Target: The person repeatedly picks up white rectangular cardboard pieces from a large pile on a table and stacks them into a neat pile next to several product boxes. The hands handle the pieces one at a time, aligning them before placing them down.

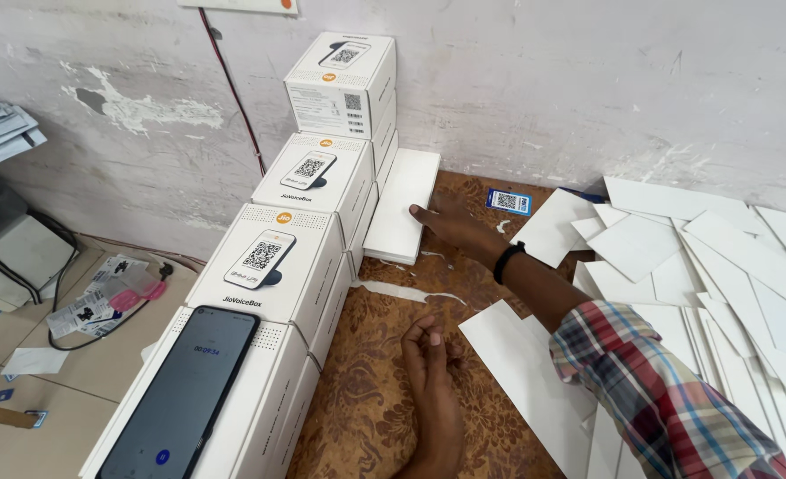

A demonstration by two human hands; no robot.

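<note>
Our right hand lies flat with the fingers spread on the edge of a plain white box, holding nothing. That box lies flat on the brown patterned tabletop, touching the far end of the row of stacked white cartons. Our left hand rests on the tabletop nearer us, fingers loosely curled; it seems empty, though the palm is hidden. The cartons are closed, so we cannot see their contents. A dark phone lies on the nearest carton; a sideways shove of the flat box could, we judge, jolt the row and slide it off. Loose white card sheets lie right of the flat box.
</note>
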